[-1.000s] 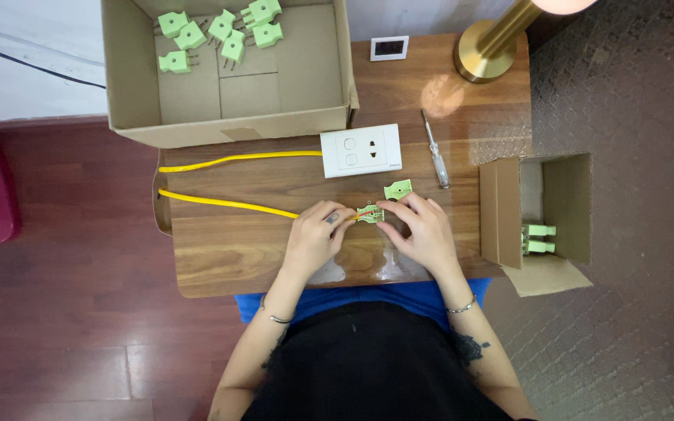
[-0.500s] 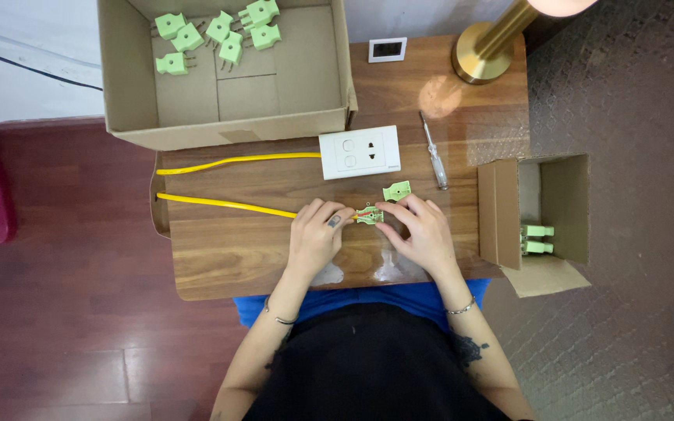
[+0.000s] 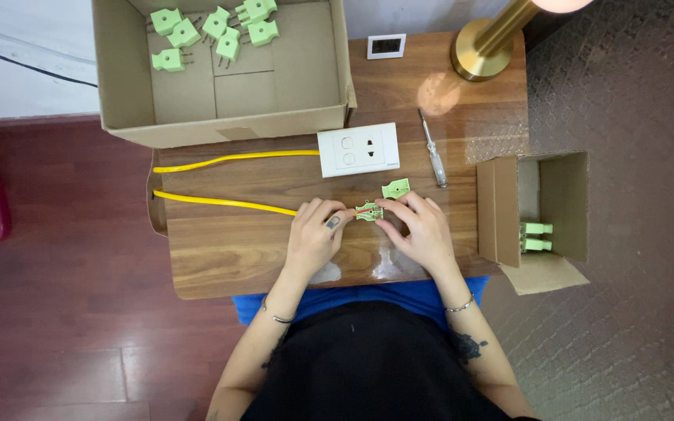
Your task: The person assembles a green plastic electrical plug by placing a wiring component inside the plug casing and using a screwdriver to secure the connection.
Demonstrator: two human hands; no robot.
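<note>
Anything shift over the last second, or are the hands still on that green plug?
Nothing visibly changed. Both the left hand and right hand still pinch the open green plug at the end of the yellow cable; the loose green cover and screwdriver lie where they were.
</note>
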